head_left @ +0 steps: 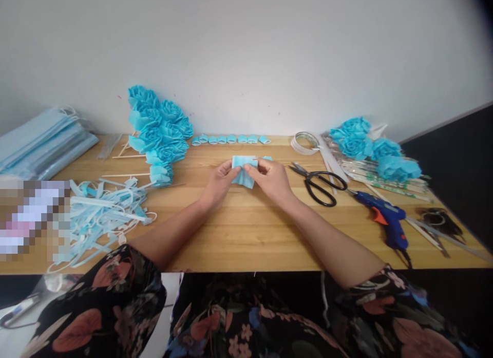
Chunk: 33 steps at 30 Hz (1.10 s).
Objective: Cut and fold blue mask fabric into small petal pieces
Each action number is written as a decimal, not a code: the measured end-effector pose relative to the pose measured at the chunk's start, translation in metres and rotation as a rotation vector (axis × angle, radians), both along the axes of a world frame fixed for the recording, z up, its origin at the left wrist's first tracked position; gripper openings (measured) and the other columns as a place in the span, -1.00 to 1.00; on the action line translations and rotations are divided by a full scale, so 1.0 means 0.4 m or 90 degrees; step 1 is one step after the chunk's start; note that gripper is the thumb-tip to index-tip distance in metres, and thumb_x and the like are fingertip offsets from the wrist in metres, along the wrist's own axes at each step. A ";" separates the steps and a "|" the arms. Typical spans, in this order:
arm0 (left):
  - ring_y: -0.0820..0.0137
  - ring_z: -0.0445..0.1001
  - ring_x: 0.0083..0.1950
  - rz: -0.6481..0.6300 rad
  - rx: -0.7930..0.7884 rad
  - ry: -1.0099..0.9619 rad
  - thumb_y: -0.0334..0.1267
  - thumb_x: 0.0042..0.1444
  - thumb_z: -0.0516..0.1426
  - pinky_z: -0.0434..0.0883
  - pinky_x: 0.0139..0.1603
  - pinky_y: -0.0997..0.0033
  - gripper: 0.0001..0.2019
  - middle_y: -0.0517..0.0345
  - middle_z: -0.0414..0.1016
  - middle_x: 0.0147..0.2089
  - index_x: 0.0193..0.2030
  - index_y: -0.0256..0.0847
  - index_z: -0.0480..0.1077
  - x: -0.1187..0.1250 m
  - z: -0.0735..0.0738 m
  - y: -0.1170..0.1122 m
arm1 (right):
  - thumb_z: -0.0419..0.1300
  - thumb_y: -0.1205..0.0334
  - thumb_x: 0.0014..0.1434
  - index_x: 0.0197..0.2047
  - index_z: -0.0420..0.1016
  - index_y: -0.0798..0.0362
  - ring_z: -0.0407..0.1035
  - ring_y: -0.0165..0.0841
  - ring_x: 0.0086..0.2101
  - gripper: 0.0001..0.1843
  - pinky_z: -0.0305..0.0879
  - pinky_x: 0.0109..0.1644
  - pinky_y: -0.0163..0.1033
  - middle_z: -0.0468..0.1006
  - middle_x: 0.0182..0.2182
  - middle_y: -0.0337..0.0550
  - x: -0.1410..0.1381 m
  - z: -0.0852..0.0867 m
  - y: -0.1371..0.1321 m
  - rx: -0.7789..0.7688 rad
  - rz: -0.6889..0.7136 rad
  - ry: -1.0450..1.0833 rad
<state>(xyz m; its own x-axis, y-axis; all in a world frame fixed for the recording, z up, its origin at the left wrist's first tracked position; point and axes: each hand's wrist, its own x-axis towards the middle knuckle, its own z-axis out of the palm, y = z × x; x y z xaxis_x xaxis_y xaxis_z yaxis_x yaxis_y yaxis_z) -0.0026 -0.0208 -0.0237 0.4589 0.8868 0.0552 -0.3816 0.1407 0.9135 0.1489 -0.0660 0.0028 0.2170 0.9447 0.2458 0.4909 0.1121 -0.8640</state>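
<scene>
My left hand (219,181) and my right hand (271,178) meet over the middle of the wooden table (246,229). Both pinch a small light-blue piece of mask fabric (243,169) between thumb and fingers, holding it just above the tabletop. The left hand grips its left edge, the right hand its upper right edge. A row of several small folded blue pieces (230,139) lies behind the hands near the wall.
Black scissors (321,183) and a blue glue gun (387,219) lie to the right. Blue fabric flowers on sticks (159,129) stand at left; more flowers (375,150) at back right. A tape roll (306,142), cut straps (103,209) and stacked masks (42,147) are nearby.
</scene>
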 end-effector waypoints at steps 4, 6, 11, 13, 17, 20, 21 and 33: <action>0.35 0.55 -0.30 0.022 -0.008 0.012 -0.13 -0.07 0.42 0.46 -0.23 0.39 -0.41 0.13 0.60 -0.28 0.13 -0.19 0.46 -0.002 0.012 -0.003 | 0.24 0.07 0.14 -0.07 0.55 0.01 0.43 -0.28 -0.19 -0.68 0.32 -0.08 -0.17 0.60 -0.17 -0.09 0.033 0.038 0.000 0.088 -0.012 -0.029; 0.39 0.50 -0.40 0.018 -0.007 0.043 -0.17 -0.07 0.42 0.41 -0.33 0.43 -0.28 0.20 0.55 -0.40 0.26 -0.17 0.37 -0.004 0.020 -0.011 | 0.24 0.09 0.14 -0.04 0.54 -0.01 0.43 -0.25 -0.09 -0.67 0.31 0.01 -0.13 0.60 -0.07 -0.08 0.041 0.049 -0.001 0.079 0.044 -0.042; 0.51 0.33 -0.57 -0.021 0.051 0.110 -0.22 -0.02 0.38 0.28 -0.47 0.52 -0.19 0.39 0.36 -0.59 0.39 -0.17 0.23 -0.005 0.022 -0.022 | 0.18 0.10 0.18 -0.29 0.57 0.05 0.44 -0.30 -0.25 -0.78 0.30 -0.08 -0.20 0.63 -0.29 -0.15 0.027 0.052 -0.010 0.003 0.142 -0.061; 0.51 0.32 -0.58 -0.027 0.068 0.124 -0.21 -0.01 0.36 0.28 -0.48 0.52 -0.20 0.39 0.35 -0.60 0.39 -0.17 0.24 -0.005 0.018 -0.019 | 0.17 0.13 0.18 -0.34 0.56 0.05 0.44 -0.31 -0.28 -0.79 0.29 -0.11 -0.21 0.63 -0.32 -0.16 0.025 0.054 -0.012 0.006 0.136 -0.058; 0.43 0.42 -0.49 0.025 0.041 0.116 -0.23 -0.04 0.38 0.36 -0.41 0.47 -0.29 0.29 0.44 -0.53 0.30 -0.18 0.36 -0.005 0.011 -0.008 | 0.14 0.13 0.19 -0.19 0.59 0.06 0.46 -0.30 -0.23 -0.75 0.31 -0.10 -0.21 0.64 -0.24 -0.13 0.034 0.060 -0.013 -0.002 0.171 -0.023; 0.37 0.48 -0.41 0.055 0.010 0.105 -0.24 -0.04 0.37 0.42 -0.35 0.43 -0.35 0.20 0.53 -0.43 0.24 -0.17 0.41 -0.004 0.009 -0.004 | 0.19 0.16 0.14 0.02 0.54 0.05 0.45 -0.29 -0.20 -0.63 0.31 -0.08 -0.20 0.62 -0.19 -0.14 0.033 0.060 -0.013 -0.021 0.177 -0.038; 0.36 0.49 -0.40 0.054 0.009 0.104 -0.25 -0.04 0.37 0.42 -0.34 0.42 -0.36 0.18 0.55 -0.40 0.24 -0.16 0.41 -0.004 0.008 -0.004 | 0.21 0.20 0.11 0.05 0.53 0.04 0.44 -0.30 -0.21 -0.59 0.30 -0.07 -0.20 0.61 -0.21 -0.15 0.031 0.058 -0.012 -0.022 0.162 -0.058; 0.29 0.58 -0.21 0.101 0.082 0.052 -0.06 0.04 0.34 0.46 -0.15 0.35 -0.35 0.09 0.62 -0.22 0.25 -0.18 0.34 -0.018 0.002 0.021 | 0.24 0.03 0.12 0.32 0.25 -0.02 0.43 -0.29 -0.15 -0.28 0.39 -0.06 -0.15 0.54 -0.12 -0.10 0.046 0.021 0.017 -0.075 0.176 0.239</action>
<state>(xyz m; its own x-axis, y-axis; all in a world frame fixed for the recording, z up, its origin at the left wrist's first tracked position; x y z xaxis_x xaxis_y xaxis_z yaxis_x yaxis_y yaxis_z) -0.0099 -0.0122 -0.0230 0.3215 0.9364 0.1408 -0.3144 -0.0346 0.9487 0.1673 -0.0591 0.0110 0.0062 0.9963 0.0859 0.1084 0.0847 -0.9905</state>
